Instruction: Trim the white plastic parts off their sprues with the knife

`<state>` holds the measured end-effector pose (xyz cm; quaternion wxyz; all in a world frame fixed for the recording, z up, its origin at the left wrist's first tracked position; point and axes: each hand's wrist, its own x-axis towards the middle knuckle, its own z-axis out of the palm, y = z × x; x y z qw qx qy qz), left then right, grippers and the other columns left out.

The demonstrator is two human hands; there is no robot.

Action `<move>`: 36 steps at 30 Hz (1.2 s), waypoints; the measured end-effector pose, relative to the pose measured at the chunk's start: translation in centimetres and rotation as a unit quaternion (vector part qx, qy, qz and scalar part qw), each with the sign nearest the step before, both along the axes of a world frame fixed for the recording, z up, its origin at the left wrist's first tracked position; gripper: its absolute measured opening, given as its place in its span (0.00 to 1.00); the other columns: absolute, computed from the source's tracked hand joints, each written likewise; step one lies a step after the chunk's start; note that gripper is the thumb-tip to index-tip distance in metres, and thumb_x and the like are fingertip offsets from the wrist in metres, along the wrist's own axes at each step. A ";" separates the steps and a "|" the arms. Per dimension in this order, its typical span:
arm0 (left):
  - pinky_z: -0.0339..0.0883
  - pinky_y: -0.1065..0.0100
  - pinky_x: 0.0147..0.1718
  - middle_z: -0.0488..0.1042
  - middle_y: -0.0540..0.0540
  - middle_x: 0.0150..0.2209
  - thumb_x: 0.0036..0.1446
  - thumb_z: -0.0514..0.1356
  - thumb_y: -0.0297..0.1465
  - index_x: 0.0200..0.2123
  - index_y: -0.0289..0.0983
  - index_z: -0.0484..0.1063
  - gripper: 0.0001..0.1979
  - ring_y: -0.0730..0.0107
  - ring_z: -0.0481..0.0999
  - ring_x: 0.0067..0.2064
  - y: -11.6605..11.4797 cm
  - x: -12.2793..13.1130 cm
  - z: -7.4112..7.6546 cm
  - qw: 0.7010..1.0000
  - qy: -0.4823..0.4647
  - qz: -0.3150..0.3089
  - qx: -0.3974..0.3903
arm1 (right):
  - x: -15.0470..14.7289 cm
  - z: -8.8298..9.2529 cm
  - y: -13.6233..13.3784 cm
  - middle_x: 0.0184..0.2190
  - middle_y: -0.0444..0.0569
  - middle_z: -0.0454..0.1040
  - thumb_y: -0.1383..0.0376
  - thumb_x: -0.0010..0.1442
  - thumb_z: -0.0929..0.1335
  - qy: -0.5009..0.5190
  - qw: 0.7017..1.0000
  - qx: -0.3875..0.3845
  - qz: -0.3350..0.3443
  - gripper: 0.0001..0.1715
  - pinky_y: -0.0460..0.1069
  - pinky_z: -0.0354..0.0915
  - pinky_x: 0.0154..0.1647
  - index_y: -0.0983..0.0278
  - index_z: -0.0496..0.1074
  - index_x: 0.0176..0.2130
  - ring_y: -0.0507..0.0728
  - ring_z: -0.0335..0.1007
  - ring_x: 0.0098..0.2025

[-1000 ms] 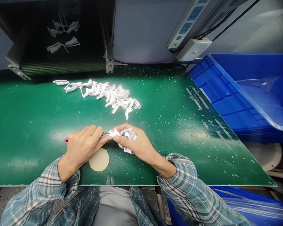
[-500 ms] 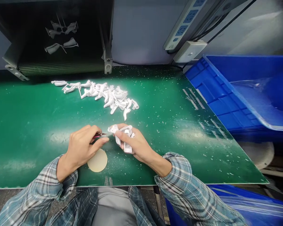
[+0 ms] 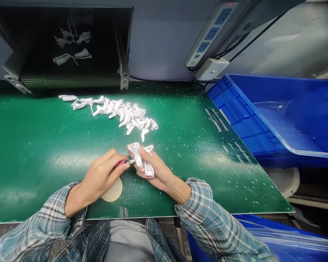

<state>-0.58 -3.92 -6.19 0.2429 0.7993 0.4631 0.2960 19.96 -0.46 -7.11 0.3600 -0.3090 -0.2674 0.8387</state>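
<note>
My left hand [image 3: 100,178] is closed around a small knife with a pink handle [image 3: 121,163]. Its short blade [image 3: 132,161] points right and reaches the edge of a white plastic part [image 3: 136,154]; whether it touches cannot be made out. That part sits between the thumb and fingers of my right hand [image 3: 164,171], which also clasps other white plastic parts [image 3: 149,169] in its palm. Beyond the hands lies a loose pile of similar curved white parts [image 3: 125,113]. A round cream disc [image 3: 113,191] rests on the table, partly under my left hand.
The green table [image 3: 43,145] is strewn with tiny white scraps on its right half. A dark conveyor [image 3: 71,80] carrying white parts ends at the back left. A blue bin [image 3: 240,112] stands at the right edge. A power strip [image 3: 210,34] hangs on the wall.
The knife in my left hand has moved right, up to the white part. My right hand has turned that part more upright. The view has shifted slightly.
</note>
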 end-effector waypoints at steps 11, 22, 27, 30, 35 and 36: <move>0.66 0.69 0.34 0.70 0.49 0.34 0.74 0.54 0.36 0.45 0.38 0.76 0.13 0.71 0.72 0.33 -0.1 0.1 0.1 0.999 0.030 0.012 -0.022 | -0.3 0.0 -0.3 0.29 0.41 0.66 0.49 0.57 0.78 -0.018 1.000 -0.014 -0.016 0.25 0.41 0.44 0.16 0.64 0.70 0.36 0.44 0.53 0.22; 0.60 0.69 0.27 0.75 0.48 0.33 0.73 0.56 0.33 0.43 0.34 0.75 0.10 0.73 0.72 0.28 0.1 0.2 -0.7 0.954 0.168 0.098 0.228 | -1.0 0.1 -0.9 0.25 0.39 0.63 0.48 0.55 0.79 -0.026 0.998 -0.041 -0.036 0.26 0.40 0.42 0.16 0.65 0.72 0.36 0.44 0.51 0.22; 0.61 0.70 0.29 0.78 0.46 0.36 0.73 0.56 0.32 0.46 0.36 0.73 0.07 0.72 0.74 0.32 0.6 -0.7 -0.5 0.945 0.140 0.143 0.260 | -1.1 -0.1 -1.1 0.28 0.41 0.64 0.49 0.57 0.78 -0.025 0.999 -0.040 -0.020 0.24 0.41 0.42 0.15 0.65 0.75 0.39 0.45 0.51 0.22; 0.63 0.71 0.30 0.76 0.48 0.33 0.73 0.56 0.35 0.42 0.38 0.70 0.08 0.73 0.73 0.31 0.5 -0.7 -0.2 0.974 0.025 0.149 0.171 | -1.1 -0.1 -1.1 0.27 0.41 0.64 0.49 0.58 0.78 -0.014 0.999 -0.044 -0.012 0.23 0.40 0.43 0.16 0.64 0.76 0.41 0.45 0.51 0.22; 0.64 0.72 0.28 0.75 0.52 0.28 0.67 0.61 0.41 0.41 0.40 0.63 0.12 0.73 0.72 0.28 0.3 0.3 0.1 0.960 -0.180 0.084 -0.196 | -1.0 -0.3 -1.2 0.22 0.39 0.65 0.50 0.58 0.78 -0.040 0.999 0.012 -0.022 0.30 0.40 0.51 0.18 0.60 0.75 0.55 0.47 0.52 0.22; 0.65 0.72 0.28 0.75 0.52 0.28 0.67 0.61 0.40 0.42 0.40 0.63 0.12 0.72 0.73 0.29 0.3 0.3 0.3 0.947 -0.211 0.082 -0.227 | -0.9 -0.4 -1.2 0.21 0.39 0.66 0.51 0.58 0.78 -0.048 0.998 0.029 -0.023 0.32 0.40 0.52 0.18 0.60 0.74 0.57 0.47 0.53 0.22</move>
